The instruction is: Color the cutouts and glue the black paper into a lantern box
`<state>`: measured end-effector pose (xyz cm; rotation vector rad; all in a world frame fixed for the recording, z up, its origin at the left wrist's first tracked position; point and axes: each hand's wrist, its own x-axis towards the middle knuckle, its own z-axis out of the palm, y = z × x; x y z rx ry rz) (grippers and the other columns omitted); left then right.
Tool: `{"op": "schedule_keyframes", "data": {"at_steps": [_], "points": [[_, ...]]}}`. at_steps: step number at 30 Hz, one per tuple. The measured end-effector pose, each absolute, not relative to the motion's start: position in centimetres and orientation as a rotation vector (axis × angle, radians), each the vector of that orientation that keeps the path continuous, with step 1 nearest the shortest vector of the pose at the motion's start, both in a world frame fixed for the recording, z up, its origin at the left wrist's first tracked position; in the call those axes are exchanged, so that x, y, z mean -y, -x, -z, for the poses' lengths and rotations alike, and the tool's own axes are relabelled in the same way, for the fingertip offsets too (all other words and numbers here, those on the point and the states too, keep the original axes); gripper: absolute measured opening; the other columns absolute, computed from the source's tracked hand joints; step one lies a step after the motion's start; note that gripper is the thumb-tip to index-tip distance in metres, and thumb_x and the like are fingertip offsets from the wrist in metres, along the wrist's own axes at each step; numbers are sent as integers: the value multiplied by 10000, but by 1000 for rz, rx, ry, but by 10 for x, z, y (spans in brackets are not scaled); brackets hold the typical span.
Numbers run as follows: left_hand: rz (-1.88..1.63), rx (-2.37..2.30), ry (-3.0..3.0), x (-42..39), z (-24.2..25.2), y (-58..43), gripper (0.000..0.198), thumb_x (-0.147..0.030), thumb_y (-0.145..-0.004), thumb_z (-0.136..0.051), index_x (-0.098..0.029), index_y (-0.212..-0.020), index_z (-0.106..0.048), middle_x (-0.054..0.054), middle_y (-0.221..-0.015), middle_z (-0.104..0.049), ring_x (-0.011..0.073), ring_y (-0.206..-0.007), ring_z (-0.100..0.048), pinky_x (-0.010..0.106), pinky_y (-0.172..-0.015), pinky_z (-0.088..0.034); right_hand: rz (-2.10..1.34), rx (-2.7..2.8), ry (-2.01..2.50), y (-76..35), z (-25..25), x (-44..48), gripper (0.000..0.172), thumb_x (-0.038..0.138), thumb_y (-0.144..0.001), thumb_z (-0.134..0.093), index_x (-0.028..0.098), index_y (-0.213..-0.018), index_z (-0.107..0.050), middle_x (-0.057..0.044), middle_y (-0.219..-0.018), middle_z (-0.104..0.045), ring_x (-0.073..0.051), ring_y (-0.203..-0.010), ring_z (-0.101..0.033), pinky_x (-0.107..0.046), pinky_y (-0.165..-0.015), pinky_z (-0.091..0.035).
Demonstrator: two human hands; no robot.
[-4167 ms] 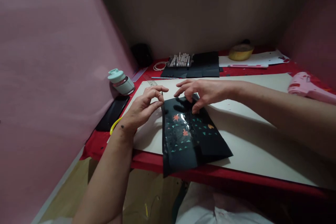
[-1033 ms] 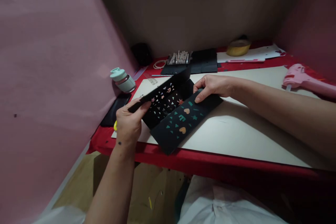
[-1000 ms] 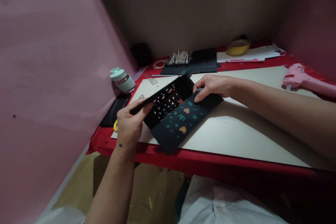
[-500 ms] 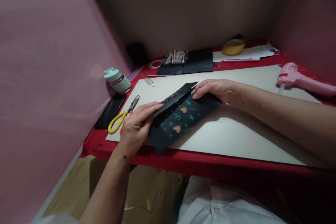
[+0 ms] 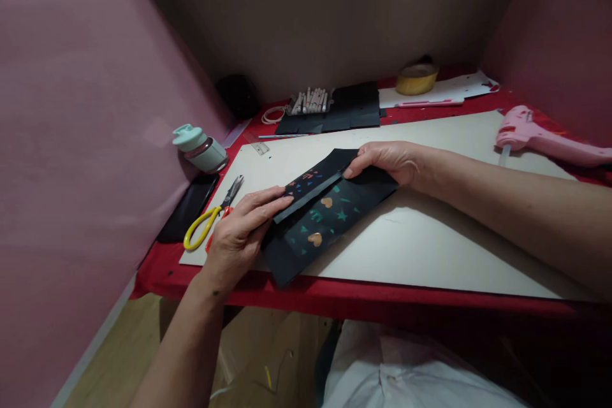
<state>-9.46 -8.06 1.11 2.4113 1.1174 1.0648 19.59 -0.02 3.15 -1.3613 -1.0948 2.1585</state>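
Observation:
Between my hands is a folded piece of black card (image 5: 351, 204), tilted above the white board. Green shapes and two tan hearts decorate its lower panel; small blue and reddish shapes show on the upper one, and a narrow strip runs along the fold between them. My left hand (image 5: 243, 226) grips the card's left end, fingers laid over the upper panel and thumb mostly hidden. At the far right end my right hand (image 5: 382, 162) pinches it, thumb on top near the strip. Scissors (image 5: 208, 223) with yellow and red handles lie beside my left hand.
The white board (image 5: 440, 236) covers much of the red-clothed table. A pink glue gun (image 5: 530, 134) lies at right. Behind are markers (image 5: 310, 101), black card sheets (image 5: 356, 105) and yellow tape (image 5: 417, 80). A mint-lidded jar (image 5: 201, 150) and dark phone (image 5: 186, 207) are at left.
The card's upper panel has turned to show more of its coloured shapes and the strip at the fold. The whole scene has shifted slightly left as the head view moved.

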Motion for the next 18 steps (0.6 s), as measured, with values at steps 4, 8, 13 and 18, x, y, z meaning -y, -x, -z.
{"op": "schedule_keyframes", "data": {"at_steps": [4,8,13,18], "points": [[-1033,-1089,-2449,78,-8,97,391,-176,-995,-546,-397,-1273,-709,10,-1349,-688,193,-1235,-643,336,-1081,-502,-2126,1141,1382,-196,-31,-1,77,82,-738,-614,115,-732,-684,-79,-630,-723,-210,-589,-689,-380,-768,-637],[-1013,-1073,-2500,77,-6,99,420,-167,-998,-534,-419,-1297,-687,5,-1375,-670,203,-1258,-629,364,-1100,-499,-2116,1143,1385,-197,-29,-2,81,69,-710,-614,109,-731,-680,-81,-635,-727,-209,-584,-690,-401,-779,-643],[-953,-1022,-2596,75,-6,103,470,-141,-994,-524,-440,-1333,-653,6,-1399,-656,211,-1279,-617,373,-1095,-504,-2093,1145,1373,-197,-28,-3,86,49,-688,-615,102,-718,-675,-83,-628,-727,-193,-564,-674,-402,-779,-649],[-924,-1004,-2641,73,-6,106,510,-111,-988,-520,-447,-1355,-630,2,-1436,-628,203,-1307,-595,367,-1111,-489,-2105,1110,1389,-196,-30,-1,99,34,-701,-601,87,-729,-679,-94,-634,-731,-204,-568,-689,-416,-783,-651]]}}
